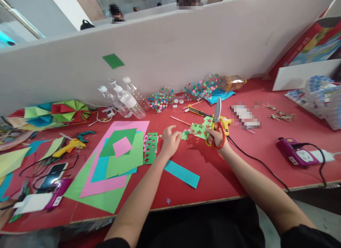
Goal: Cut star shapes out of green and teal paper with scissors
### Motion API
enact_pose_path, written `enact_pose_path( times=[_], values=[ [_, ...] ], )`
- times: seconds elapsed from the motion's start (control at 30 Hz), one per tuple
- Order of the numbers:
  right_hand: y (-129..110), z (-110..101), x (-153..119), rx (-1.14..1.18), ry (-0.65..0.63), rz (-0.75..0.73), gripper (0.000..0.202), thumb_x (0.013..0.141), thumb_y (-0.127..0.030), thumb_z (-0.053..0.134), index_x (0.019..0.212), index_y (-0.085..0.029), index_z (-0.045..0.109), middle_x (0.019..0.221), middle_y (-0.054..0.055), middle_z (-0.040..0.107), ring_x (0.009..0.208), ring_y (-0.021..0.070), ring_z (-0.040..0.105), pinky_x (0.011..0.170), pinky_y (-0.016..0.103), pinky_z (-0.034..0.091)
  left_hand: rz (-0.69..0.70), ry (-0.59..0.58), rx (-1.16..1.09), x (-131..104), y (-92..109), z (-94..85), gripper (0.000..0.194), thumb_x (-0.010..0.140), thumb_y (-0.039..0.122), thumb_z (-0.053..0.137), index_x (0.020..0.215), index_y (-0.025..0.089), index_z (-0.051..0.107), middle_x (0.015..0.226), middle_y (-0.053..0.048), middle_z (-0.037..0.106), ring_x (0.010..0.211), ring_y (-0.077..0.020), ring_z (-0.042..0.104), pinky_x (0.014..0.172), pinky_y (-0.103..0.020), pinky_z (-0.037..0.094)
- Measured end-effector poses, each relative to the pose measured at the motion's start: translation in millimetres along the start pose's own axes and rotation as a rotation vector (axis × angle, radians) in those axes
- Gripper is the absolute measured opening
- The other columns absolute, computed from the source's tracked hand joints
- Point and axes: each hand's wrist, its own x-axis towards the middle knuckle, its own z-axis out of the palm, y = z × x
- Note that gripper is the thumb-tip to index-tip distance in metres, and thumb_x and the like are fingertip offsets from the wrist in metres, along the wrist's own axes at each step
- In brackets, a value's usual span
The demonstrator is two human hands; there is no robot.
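- Orange-handled scissors (218, 111) are clamped in the right hand (215, 135), fingers closed around the handles, the 2 blades pointing up toward the partition (170, 52).
- Light green punched paper (199, 130) lies against that hand's fingertips, above the red table (221, 173).
- Left hand (171, 139): fingers curled, thumb and forefinger apart, near the paper's ragged left end; whether it touches is unclear.
- Blue strip (183, 174) lies just below the left hand, dark green star-punched strip (151, 148) to its left.
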Motion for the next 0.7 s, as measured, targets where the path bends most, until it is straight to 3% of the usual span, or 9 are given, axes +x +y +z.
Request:
enact_pose_path(
  times=[0.17, 0.27, 0.33, 0.37, 0.4, 0.47, 0.53, 0.6, 0.7],
  values=[
    [2, 5, -4, 0.043, -0.05, 0.017, 0.039, 0.068, -0.038, 0.069, 0.056, -0.023, 0.035, 0.032, -0.009, 0.035, 0.026, 0.0075, 0.033, 0.03, 0.022, 0.029, 0.096, -0.078, 0.153, 9, 4, 14.4, 0.017, 0.086, 0.028, 0.057, 0.076, 0.017, 0.066, 0.122, -0.014, 0.049, 0.123, -0.0305, 0.041, 0.108, -0.051, 0.029],
    [6, 8, -8, 0.037, -0.106, 0.039, 0.037, 0.069, -0.036, 0.068, 0.057, -0.023, 0.036, 0.032, -0.01, 0.036, 0.026, 0.0075, 0.033, 0.029, 0.022, 0.029, 0.011, 0.028, 0.068, 8, 4, 6.0, 0.019, 0.084, 0.033, 0.06, 0.074, 0.017, 0.063, 0.12, -0.015, 0.049, 0.121, -0.0306, 0.043, 0.106, -0.049, 0.032],
    [7, 10, -10, 0.025, -0.155, 0.061, 0.035, 0.07, -0.034, 0.069, 0.057, -0.023, 0.038, 0.032, -0.01, 0.037, 0.026, 0.0078, 0.033, 0.029, 0.023, 0.029, -0.088, 0.113, -0.115, 2, 7, -4.1, 0.021, 0.088, 0.035, 0.052, 0.082, 0.018, 0.062, 0.113, -0.013, 0.053, 0.117, -0.0265, 0.048, 0.104, -0.044, 0.036],
    [8, 11, -12, 0.018, -0.182, 0.071, 0.035, 0.07, -0.033, 0.069, 0.058, -0.023, 0.039, 0.032, -0.01, 0.037, 0.026, 0.0079, 0.034, 0.03, 0.023, 0.029, -0.11, 0.077, -0.259, -1, 10, -8.7, 0.022, 0.091, 0.035, 0.047, 0.089, 0.018, 0.062, 0.108, -0.011, 0.057, 0.112, -0.0233, 0.052, 0.101, -0.041, 0.039],
    [8, 12, -14, 0.012, -0.209, 0.08, 0.033, 0.071, -0.033, 0.069, 0.058, -0.023, 0.04, 0.033, -0.01, 0.038, 0.026, 0.0079, 0.034, 0.03, 0.023, 0.029, -0.115, -0.04, -0.415, -5, 14, -12.2, 0.025, 0.092, 0.037, 0.044, 0.098, 0.019, 0.06, 0.106, -0.009, 0.06, 0.107, -0.021, 0.056, 0.098, -0.038, 0.043],
    [10, 15, -18, -0.002, -0.261, 0.093, 0.031, 0.072, -0.033, 0.069, 0.059, -0.022, 0.043, 0.033, -0.009, 0.038, 0.026, 0.008, 0.035, 0.03, 0.023, 0.029, -0.119, -0.246, -0.609, -14, 24, -14.9, 0.035, 0.087, 0.039, 0.054, 0.116, 0.02, 0.055, 0.119, -0.008, 0.061, 0.113, -0.0206, 0.056, 0.099, -0.035, 0.043],
    [12, 18, -22, -0.017, -0.305, 0.095, 0.032, 0.073, -0.035, 0.069, 0.058, -0.022, 0.044, 0.033, -0.009, 0.038, 0.027, 0.0081, 0.035, 0.031, 0.023, 0.03, -0.168, -0.303, -0.628, -21, 32, -13.3, 0.043, 0.077, 0.037, 0.066, 0.115, 0.019, 0.056, 0.116, -0.007, 0.064, 0.106, -0.0211, 0.06, 0.094, -0.033, 0.045],
    [14, 20, -26, -0.032, -0.333, 0.08, 0.038, 0.076, -0.039, 0.067, 0.054, -0.022, 0.041, 0.033, -0.008, 0.037, 0.027, 0.0083, 0.035, 0.033, 0.023, 0.032, -0.225, -0.32, -0.643, -24, 36, -12.6, 0.032, 0.078, 0.035, 0.064, 0.104, 0.017, 0.061, 0.102, -0.006, 0.068, 0.096, -0.0208, 0.063, 0.087, -0.032, 0.048],
    [15, 21, -27, -0.045, -0.343, 0.034, 0.047, 0.082, -0.042, 0.062, 0.048, -0.022, 0.037, 0.033, -0.006, 0.037, 0.03, 0.0083, 0.038, 0.04, 0.025, 0.04, -0.301, -0.224, -0.58, -27, 25, -24.8, 0.028, 0.076, 0.036, 0.063, 0.097, 0.017, 0.063, 0.095, -0.003, 0.069, 0.092, -0.0206, 0.064, 0.085, -0.031, 0.049]
  ],
)
